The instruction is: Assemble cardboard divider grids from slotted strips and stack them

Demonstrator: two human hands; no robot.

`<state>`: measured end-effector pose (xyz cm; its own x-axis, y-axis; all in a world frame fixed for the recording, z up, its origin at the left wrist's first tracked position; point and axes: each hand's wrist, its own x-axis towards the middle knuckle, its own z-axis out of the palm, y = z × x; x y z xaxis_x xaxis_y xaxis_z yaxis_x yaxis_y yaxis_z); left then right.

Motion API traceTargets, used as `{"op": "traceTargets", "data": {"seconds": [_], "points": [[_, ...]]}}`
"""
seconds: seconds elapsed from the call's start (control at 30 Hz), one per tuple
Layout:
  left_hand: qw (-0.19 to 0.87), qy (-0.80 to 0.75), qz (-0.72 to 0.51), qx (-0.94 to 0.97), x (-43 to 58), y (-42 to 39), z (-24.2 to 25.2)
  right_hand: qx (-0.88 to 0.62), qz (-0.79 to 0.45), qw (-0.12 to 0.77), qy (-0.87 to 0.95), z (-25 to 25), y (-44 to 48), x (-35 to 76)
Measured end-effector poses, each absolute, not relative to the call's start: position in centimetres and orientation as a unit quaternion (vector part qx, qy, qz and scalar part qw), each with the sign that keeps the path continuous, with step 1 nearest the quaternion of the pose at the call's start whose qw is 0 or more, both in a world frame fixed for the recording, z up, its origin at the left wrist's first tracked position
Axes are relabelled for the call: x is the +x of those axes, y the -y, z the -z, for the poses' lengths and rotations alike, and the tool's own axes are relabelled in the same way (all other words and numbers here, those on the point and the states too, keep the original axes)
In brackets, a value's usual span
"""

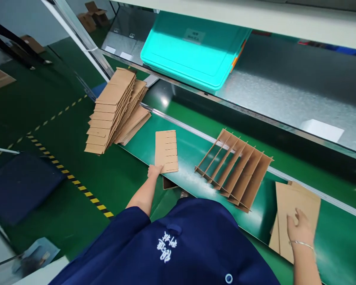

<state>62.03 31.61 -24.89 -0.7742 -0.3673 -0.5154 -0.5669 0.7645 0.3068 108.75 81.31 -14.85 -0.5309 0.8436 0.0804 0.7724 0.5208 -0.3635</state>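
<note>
My left hand (pixel 155 170) grips the lower left corner of a slotted cardboard divider (pixel 166 150), which lies flat at the near edge of the green bench. Several slits run in from the divider's right side. My right hand (pixel 301 225) is over a small stack of plain cardboard sheets (pixel 299 194) on the right, its fingers curved and apart; whether they touch the top sheet I cannot tell. Between my hands stands an assembled cardboard grid (pixel 234 166), made of several parallel strips joined to crosswise ones.
A leaning stack of slotted cardboard pieces (pixel 106 114) rises at the bench's left end. Above the green bench (pixel 192 138) runs a metal shelf (pixel 269 95) bearing a turquoise lid (pixel 192 51). A person's legs (pixel 14 39) show at the far left, near cardboard boxes.
</note>
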Motion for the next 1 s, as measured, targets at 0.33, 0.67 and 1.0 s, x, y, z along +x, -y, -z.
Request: {"op": "traceTargets", "data": {"seconds": [0.33, 0.67, 1.0], "points": [[0.161, -0.886, -0.383, -0.205, 62.5, -27.7, 27.3, -0.357, -0.21, 0.114, 0.903, 13.0, -77.4, 99.9], [0.07, -0.847, -0.474, -0.229, 61.9, -26.5, 24.5, -0.359, -0.265, 0.069, 0.893, 15.1, -76.4, 100.8], [0.039, -0.851, -0.478, -0.215, 61.3, -26.0, 22.9, -0.349, -0.256, 0.065, 0.899, 16.0, -75.9, 101.6]]}}
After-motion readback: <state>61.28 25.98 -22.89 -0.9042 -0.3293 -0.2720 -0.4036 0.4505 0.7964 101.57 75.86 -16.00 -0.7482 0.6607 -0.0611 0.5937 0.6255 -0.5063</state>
